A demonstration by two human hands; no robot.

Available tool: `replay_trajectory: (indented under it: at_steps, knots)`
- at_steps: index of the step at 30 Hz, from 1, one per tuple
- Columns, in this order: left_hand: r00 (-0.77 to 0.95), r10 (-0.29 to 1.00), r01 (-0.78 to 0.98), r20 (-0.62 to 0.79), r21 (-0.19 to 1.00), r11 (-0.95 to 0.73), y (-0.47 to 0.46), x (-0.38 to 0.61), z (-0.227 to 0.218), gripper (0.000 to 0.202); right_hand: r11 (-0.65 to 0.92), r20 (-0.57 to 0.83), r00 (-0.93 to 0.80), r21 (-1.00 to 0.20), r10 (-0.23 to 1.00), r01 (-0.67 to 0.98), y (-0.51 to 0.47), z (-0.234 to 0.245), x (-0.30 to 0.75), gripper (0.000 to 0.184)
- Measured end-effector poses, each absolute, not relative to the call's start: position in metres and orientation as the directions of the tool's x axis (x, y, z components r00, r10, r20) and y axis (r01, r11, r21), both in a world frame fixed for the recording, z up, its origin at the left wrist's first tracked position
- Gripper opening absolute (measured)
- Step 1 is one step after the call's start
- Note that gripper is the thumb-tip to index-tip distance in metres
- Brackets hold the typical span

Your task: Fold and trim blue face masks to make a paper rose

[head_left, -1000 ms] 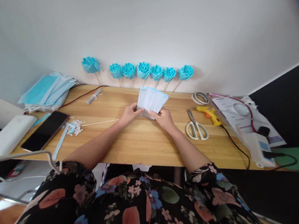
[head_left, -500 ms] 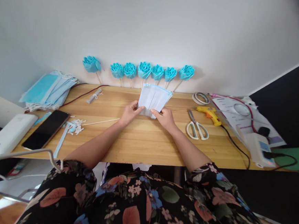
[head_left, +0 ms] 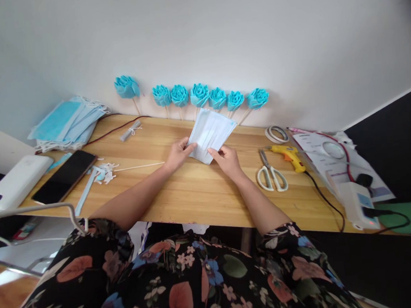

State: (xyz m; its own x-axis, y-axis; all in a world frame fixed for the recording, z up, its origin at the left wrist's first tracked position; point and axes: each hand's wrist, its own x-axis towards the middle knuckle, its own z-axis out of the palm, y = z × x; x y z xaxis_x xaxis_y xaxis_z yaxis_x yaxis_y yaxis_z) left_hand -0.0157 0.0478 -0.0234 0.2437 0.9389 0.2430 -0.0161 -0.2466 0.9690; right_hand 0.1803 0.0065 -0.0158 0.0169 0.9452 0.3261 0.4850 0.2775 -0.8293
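Note:
A pleated white-and-blue face mask (head_left: 211,132) is held up over the middle of the wooden desk (head_left: 194,193), tilted away from me. My left hand (head_left: 177,154) pinches its lower left corner. My right hand (head_left: 227,160) pinches its lower right edge. Both hands are closed on the mask, a little above the desk top. Behind the mask, several blue fabric roses on sticks (head_left: 201,95) lean against the white wall.
White-handled scissors (head_left: 270,173), a yellow glue gun (head_left: 288,155) and a tape roll (head_left: 276,133) lie to the right. On the left are a stack of blue masks (head_left: 66,123), a black phone (head_left: 65,176), a white power bank (head_left: 15,182), mask scraps (head_left: 102,174) and a thin stick (head_left: 138,167).
The mask has been raised and tipped farther toward the wall, its top edge now reaching the rose stems. Both hands keep their hold on its lower edge.

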Motion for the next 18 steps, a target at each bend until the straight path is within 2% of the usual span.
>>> replay_trajectory:
  at_steps: [5,10,18]
  knots:
    - [0.230,0.935,-0.050,0.270,0.963,-0.266,0.0443,-0.0169,-0.0186,0.047,0.265,0.312,0.013,-0.828,0.950,0.494,0.0064,-0.0145,0.1803,0.037]
    - [0.278,0.935,-0.098,0.219,0.975,-0.199,0.0452,-0.0152,-0.0201,0.051,0.252,0.291,0.006,-0.839,0.957,0.482,0.0053,-0.0126,0.1794,0.039]
    - [0.273,0.948,-0.011,0.162,0.986,-0.165,0.0482,-0.0155,-0.0260,0.047,0.239,0.271,-0.003,-0.843,0.963,0.481,0.0046,-0.0145,0.1791,0.043]
